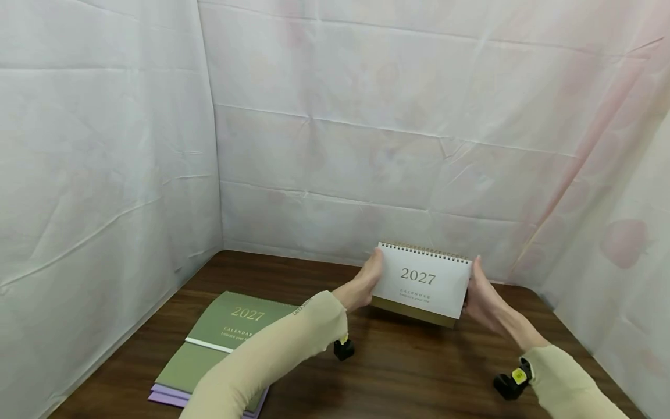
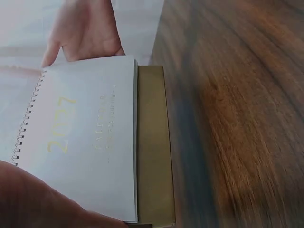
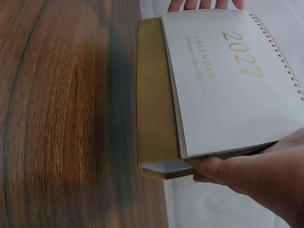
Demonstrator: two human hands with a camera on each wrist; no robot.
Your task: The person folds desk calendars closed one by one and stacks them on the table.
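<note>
A white desk calendar [image 1: 419, 280] marked 2027, with a gold spiral along its top and a gold-brown base [image 1: 413, 311], is held between both hands at the back right of the table. My left hand [image 1: 364, 279] grips its left edge; my right hand [image 1: 484, 297] grips the right edge, with fingers reaching behind it in the right wrist view. The white cover [image 2: 90, 137] tilts back over the base. In the right wrist view the folded base [image 3: 154, 95] shows an open end. Whether its underside touches the table cannot be told.
A green 2027 calendar [image 1: 209, 364] with a white band lies at the left on lilac items [image 1: 167, 396], partly hidden by my left sleeve. The dark wooden table [image 1: 408, 372] meets pale hanging cloth [image 1: 335, 151] at the back and sides.
</note>
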